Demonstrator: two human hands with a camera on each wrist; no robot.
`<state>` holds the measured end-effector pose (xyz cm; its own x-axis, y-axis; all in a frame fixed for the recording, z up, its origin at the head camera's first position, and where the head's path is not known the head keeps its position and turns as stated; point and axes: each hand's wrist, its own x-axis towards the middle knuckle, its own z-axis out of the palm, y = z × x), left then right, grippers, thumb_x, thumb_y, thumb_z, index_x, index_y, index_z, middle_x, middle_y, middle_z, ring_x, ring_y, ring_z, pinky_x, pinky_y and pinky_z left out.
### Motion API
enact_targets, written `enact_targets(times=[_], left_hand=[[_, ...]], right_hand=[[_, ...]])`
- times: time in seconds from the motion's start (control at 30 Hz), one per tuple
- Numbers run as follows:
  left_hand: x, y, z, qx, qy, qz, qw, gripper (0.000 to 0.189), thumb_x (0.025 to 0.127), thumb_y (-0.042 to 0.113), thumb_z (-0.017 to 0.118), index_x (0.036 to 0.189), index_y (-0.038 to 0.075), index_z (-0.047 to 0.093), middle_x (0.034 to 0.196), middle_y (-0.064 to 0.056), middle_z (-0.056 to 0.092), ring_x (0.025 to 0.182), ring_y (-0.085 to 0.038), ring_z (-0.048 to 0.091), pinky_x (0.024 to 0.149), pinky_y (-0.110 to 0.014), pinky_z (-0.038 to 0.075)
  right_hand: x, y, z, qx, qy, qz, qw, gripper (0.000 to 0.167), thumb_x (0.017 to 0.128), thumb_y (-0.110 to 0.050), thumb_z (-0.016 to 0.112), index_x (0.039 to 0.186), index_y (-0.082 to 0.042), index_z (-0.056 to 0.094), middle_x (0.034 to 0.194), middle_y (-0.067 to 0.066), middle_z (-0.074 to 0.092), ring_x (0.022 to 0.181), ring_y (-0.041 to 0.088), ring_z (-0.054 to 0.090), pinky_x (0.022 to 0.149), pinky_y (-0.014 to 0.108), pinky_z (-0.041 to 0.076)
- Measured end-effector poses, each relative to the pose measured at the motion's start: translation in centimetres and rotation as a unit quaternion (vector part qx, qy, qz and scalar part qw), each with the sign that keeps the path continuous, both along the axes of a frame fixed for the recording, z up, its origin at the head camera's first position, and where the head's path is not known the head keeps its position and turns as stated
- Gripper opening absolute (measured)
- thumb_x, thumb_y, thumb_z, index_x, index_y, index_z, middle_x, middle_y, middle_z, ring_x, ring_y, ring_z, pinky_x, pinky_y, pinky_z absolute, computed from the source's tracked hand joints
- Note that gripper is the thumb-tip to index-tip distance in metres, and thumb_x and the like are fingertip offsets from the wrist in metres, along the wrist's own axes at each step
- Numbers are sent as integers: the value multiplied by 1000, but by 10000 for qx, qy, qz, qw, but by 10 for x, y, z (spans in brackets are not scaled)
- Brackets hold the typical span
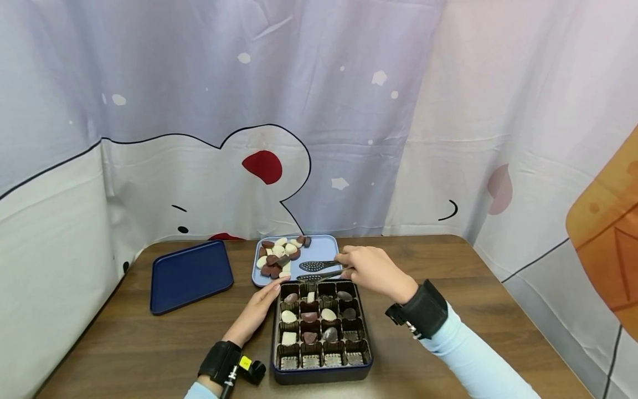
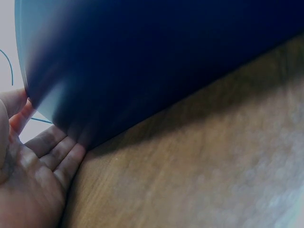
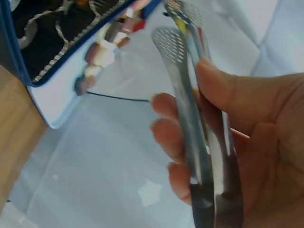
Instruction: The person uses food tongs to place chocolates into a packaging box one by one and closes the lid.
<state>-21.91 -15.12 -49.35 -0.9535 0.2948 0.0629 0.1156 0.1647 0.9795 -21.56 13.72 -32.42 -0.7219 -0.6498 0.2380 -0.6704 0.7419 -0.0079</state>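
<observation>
My right hand [image 1: 376, 271] grips metal tongs [image 3: 190, 118] with perforated heads, thumb on one arm and fingers on the other. In the head view the tongs' two heads stand apart above the light blue tray [image 1: 324, 244], near the far edge of a dark blue box. My left hand [image 1: 259, 307] rests against the left side of that box [image 1: 324, 377], its fingers extended along the wall. A black divided insert [image 1: 324, 346] fills the box. Chocolates [image 1: 309, 317], brown, white and greyish, sit in several compartments of its three farther rows.
On the light blue tray lies a heap of brown and white chocolates [image 1: 278, 252], mostly at its left. A dark blue tray [image 1: 191, 277] stands at the left of the wooden table [image 1: 438, 354]. A printed curtain [image 1: 349, 111] hangs behind the table.
</observation>
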Motion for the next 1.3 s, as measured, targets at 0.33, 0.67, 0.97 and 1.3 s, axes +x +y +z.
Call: enact_targets(times=[0.33,0.67,0.97,1.3], left_hand=[[-2,1,-1,27,-30,27,10000,47,114,32,39,157,14,47,168,-16,34,159,-38,21,128,-64,16],[-4,1,-3,5,-8,44,10000,47,114,34,39,157,17,48,168,-14,35,159,-38,22,128,-65,16],[-4,0,-3,-8,1,-11,10000,48,114,32,38,157,14,47,169,-16,33,159,-39,20,128,-65,16],[-2,0,-2,0,70,-27,10000,48,114,34,39,157,14,47,168,-16,34,159,-39,22,128,-65,17]], right_hand=[[-28,-37,-26,-9,-486,-454,9978,8,96,-12,73,103,-9,72,81,5,52,64,15,40,59,27,26],[-51,-63,-51,-81,-706,-1225,9899,7,94,-14,74,98,-8,75,83,7,61,68,20,56,57,34,42],[-63,-79,-63,-4,-921,-1334,9868,13,96,-16,71,86,-8,71,88,9,65,78,25,65,64,38,51],[-64,-89,-74,207,-506,-1374,9890,9,97,-17,72,95,-8,75,89,7,66,78,24,69,66,38,59]])
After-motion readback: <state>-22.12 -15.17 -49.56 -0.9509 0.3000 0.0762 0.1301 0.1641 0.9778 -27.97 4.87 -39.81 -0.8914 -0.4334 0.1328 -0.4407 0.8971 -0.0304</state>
